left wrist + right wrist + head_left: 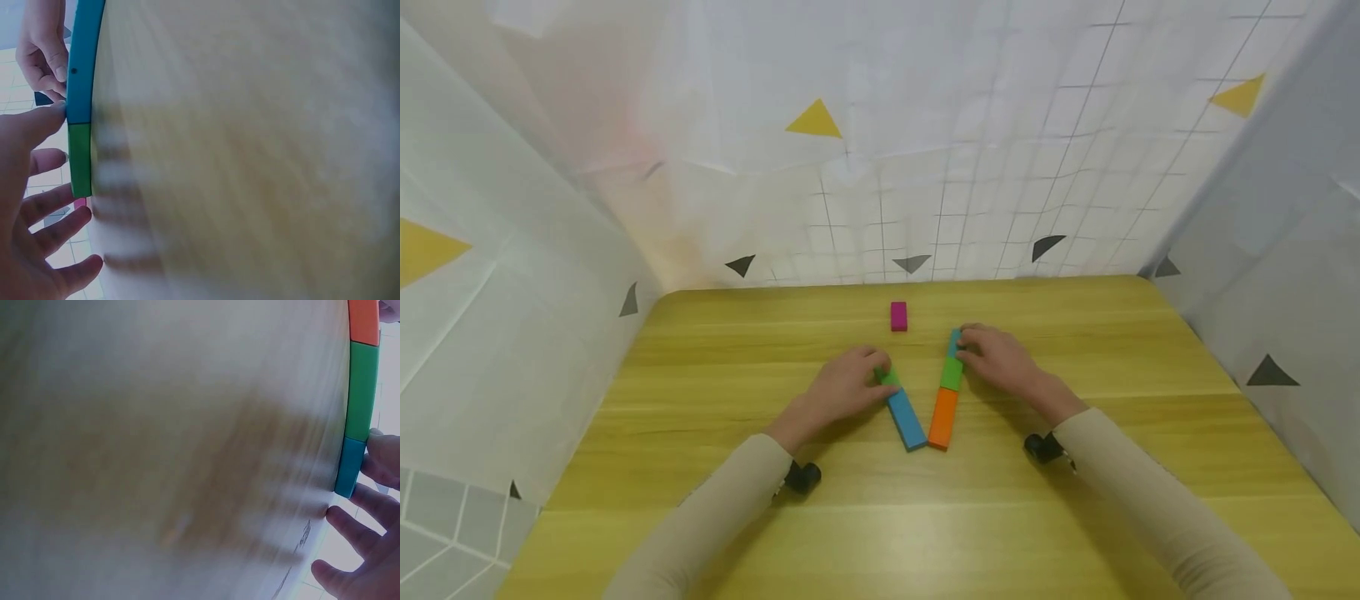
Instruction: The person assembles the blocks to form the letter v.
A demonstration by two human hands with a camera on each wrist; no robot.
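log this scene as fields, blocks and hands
surface: wood-grained table
left row, far to near: left green block, left blue block
right row, far to near: right blue block, right green block, orange block
layout: V shape, near ends touching or nearly
apart: magenta block, beyond both rows
left hand: at left green block, grip unclear
right hand: at right blue block, grip unclear

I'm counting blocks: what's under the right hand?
Under the right hand, a blue block shows in part, end to end with a green block. Whatever lies beneath the palm is covered.
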